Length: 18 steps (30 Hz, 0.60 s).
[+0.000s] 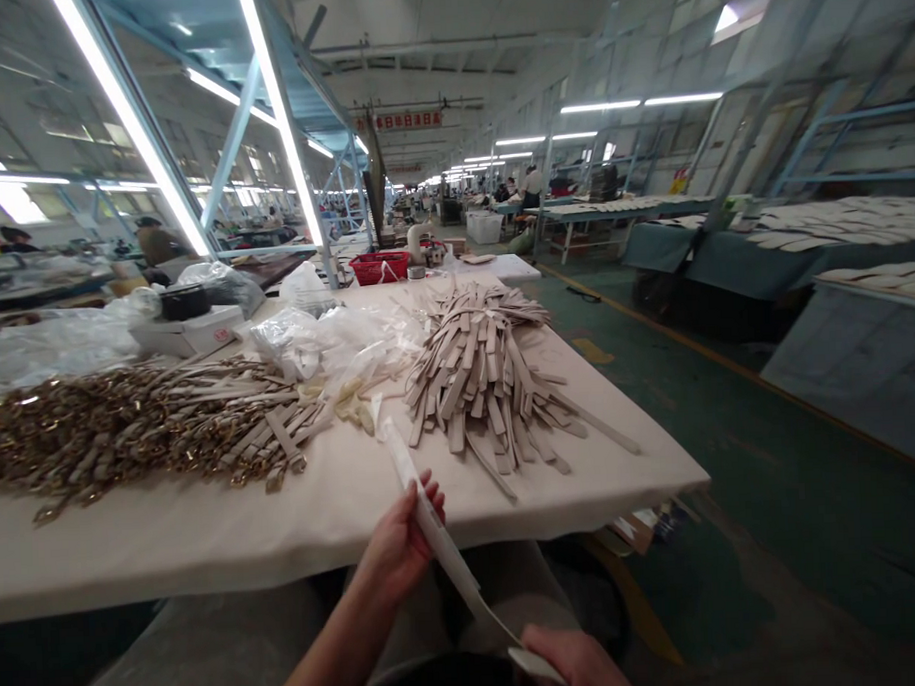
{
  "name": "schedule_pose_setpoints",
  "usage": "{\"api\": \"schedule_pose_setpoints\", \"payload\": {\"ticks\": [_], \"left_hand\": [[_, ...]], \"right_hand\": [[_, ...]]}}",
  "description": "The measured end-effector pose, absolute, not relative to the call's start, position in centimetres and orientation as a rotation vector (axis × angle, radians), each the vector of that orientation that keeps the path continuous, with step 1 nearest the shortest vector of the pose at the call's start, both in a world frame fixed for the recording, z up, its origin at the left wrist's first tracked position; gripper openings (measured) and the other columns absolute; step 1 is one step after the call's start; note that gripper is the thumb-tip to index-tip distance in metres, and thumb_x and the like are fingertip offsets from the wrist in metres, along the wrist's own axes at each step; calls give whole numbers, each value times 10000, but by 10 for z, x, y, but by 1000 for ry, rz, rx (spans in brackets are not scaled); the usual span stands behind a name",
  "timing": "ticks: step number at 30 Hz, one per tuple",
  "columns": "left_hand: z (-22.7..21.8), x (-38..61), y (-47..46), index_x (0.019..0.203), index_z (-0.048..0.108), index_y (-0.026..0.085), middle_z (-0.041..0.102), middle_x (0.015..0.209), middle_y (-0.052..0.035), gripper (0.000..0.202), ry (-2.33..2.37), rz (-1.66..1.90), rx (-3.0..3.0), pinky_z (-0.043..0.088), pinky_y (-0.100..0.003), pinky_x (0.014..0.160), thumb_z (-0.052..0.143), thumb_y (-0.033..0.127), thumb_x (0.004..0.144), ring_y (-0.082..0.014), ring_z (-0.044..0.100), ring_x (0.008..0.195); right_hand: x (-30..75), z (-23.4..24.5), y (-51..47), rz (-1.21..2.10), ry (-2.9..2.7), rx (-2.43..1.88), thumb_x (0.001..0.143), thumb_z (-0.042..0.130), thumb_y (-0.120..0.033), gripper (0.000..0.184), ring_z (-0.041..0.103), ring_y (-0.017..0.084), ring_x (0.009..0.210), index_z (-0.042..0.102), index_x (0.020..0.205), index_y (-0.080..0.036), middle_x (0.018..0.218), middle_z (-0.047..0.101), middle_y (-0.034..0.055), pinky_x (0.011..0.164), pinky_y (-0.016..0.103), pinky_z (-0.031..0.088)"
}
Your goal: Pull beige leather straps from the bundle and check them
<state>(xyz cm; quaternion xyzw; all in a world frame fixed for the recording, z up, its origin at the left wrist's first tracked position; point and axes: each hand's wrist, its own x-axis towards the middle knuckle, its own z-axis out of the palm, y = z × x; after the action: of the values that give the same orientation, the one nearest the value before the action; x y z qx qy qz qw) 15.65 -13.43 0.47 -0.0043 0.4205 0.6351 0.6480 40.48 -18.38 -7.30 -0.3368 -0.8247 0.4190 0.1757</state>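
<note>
My left hand (405, 538) is closed around a long, narrow clear plastic sleeve (442, 546), just in front of the table edge. The sleeve's far end lies over the tabletop, and a pale strap (499, 622) runs from its near end. Low at the bottom of the view, my right hand (578, 663) grips that strap, with a flat pale end showing beside the fingers. Beyond my hands a heap of loose beige straps (478, 372) fans out on the table. To the left lies a large pile of straps with gold-coloured metal buckles (145, 424).
The cloth-covered table (344, 532) spans the front. Crumpled clear plastic bags (329, 337), a white box (191, 330) and a red basket (380, 267) stand farther back. A blue metal frame (232, 141) with lights rises left. Other work tables (821, 230) line the right, across a green floor.
</note>
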Motion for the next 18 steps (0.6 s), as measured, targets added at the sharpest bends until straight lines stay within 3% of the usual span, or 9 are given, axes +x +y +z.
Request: {"api": "schedule_pose_setpoints", "payload": {"ticks": [4,7,10,14,18], "left_hand": [[85,124,-111,1071,687,162,668,695,-15,187,702,1728,476,544,-210,543,654,157,886,-116,631,550],[113,111,-108,1031,706,185,618,636,22,251,557,1782,622,506,-183,474,778,205,792,-94,573,487],[92,109,-107,1028,698,158,624,668,14,184,675,1734,456,506,-165,483,717,166,845,-77,579,493],[29,118,-111,1099,660,144,643,723,-2,195,896,1660,208,531,-181,514,536,115,953,-81,619,519],[-19,137,-130,1139,634,127,673,761,-33,205,1051,1538,76,547,-206,546,523,148,968,-109,664,573]], "right_hand": [[366,-16,-164,1319,-2194,-939,878,170,-833,752,545,142,575,556,779,-195,644,603,20,550,229,396],[353,9,-157,1393,-2117,-897,887,226,-822,727,553,134,550,575,804,-189,630,609,13,531,215,398],[355,1,-158,1363,-2158,-884,890,201,-819,757,542,134,519,599,808,-179,593,602,15,513,218,388],[376,-30,-165,1301,-2251,-929,934,166,-758,749,563,148,556,624,817,-176,589,600,17,564,231,408],[406,-59,-172,1340,-2301,-1071,977,161,-686,704,597,160,592,622,814,-179,594,615,19,610,238,428]]}}
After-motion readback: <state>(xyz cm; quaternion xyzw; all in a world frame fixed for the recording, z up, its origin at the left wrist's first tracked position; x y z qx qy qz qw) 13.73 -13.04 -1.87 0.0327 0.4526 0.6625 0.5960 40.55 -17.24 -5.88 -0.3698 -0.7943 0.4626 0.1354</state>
